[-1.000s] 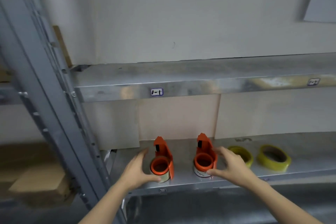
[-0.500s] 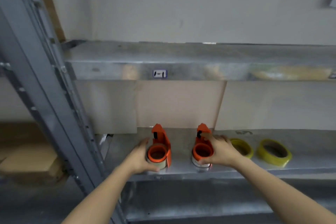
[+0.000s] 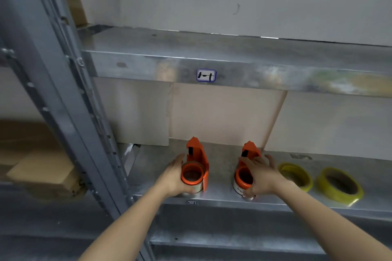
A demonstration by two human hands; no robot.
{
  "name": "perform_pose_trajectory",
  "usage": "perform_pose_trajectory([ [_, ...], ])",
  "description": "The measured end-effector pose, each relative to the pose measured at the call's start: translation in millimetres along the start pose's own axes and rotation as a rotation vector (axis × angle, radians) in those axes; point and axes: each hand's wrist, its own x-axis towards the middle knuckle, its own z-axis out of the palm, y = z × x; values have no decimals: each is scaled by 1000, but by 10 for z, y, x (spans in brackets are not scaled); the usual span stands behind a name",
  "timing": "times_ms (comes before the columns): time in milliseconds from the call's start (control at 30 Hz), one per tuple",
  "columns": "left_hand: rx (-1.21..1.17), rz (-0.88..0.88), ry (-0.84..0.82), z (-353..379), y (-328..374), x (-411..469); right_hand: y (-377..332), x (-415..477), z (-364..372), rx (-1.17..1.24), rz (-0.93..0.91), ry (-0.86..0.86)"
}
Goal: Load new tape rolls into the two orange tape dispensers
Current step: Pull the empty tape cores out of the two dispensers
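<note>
Grip tightened since earlier: left hand (image 3: 172,178) clasps left dispenser (image 3: 198,155); right hand (image 3: 263,176) clasps right dispenser (image 3: 250,151).

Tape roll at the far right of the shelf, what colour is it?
Yellow. The tape roll shows clearly in the head view.

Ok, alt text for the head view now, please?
Each hand grips an orange tape dispenser on a metal shelf: left hand on the left dispenser, right hand on the right dispenser. To their right lie a first yellow roll and a second yellow roll.
</note>
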Motion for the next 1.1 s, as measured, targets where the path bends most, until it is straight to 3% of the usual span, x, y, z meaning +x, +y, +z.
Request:
perform_pose_trajectory([
  [200, -78, -71, 39, 39, -53, -2, 17, 35, 13, 63, -14, 33],
  [767, -323, 12, 274, -152, 59, -100, -178, -328, -607, 442, -150, 347],
  [1100, -369, 125, 274, -130, 460, -43, -73, -637, -709, 414, -10, 385],
])
